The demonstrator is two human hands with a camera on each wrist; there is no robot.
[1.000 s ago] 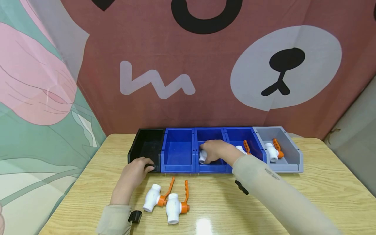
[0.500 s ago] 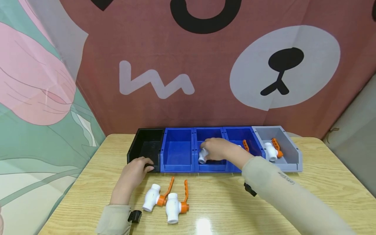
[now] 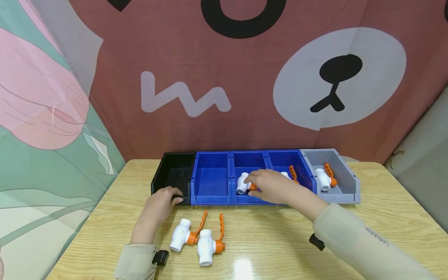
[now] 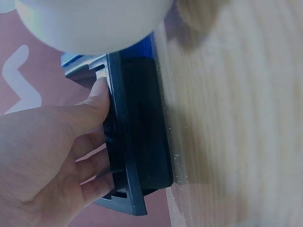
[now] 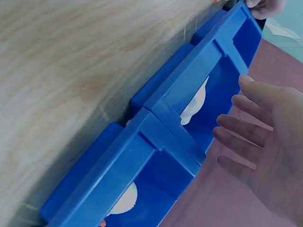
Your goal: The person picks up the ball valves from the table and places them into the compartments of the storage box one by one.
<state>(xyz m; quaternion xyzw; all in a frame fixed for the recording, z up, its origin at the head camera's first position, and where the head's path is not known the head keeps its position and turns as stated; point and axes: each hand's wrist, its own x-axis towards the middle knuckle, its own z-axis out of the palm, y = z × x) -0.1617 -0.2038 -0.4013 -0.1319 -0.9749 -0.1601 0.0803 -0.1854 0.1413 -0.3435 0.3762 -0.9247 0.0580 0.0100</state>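
A wood-grain tabletop (image 3: pixel 276 249) carries a row of five bins (image 3: pixel 212 182) within reach of both hands. The left hand (image 3: pixel 161 204) grips the front rim of the black bin (image 3: pixel 179 175); the right hand (image 3: pixel 268 186), holding nothing, hovers over the middle blue bin (image 3: pixel 241 200), a white-and-orange ball valve (image 3: pixel 242 184) beneath it. Two loose valves (image 3: pixel 205 249) lie near the left hand. Releasing seems the step in hand; next likely calls for lifting the right hand clear.

the head view is bright, with a white glare spot (image 3: pixel 243 269) on the wooden table (image 3: pixel 266 256) and a soft shadow (image 3: pixel 297 243) below the right sleeve (image 3: pixel 367 237); both wrist views are dimmer, bluish and hazy, the wood grain (image 4: pixel 246 104) blurred.
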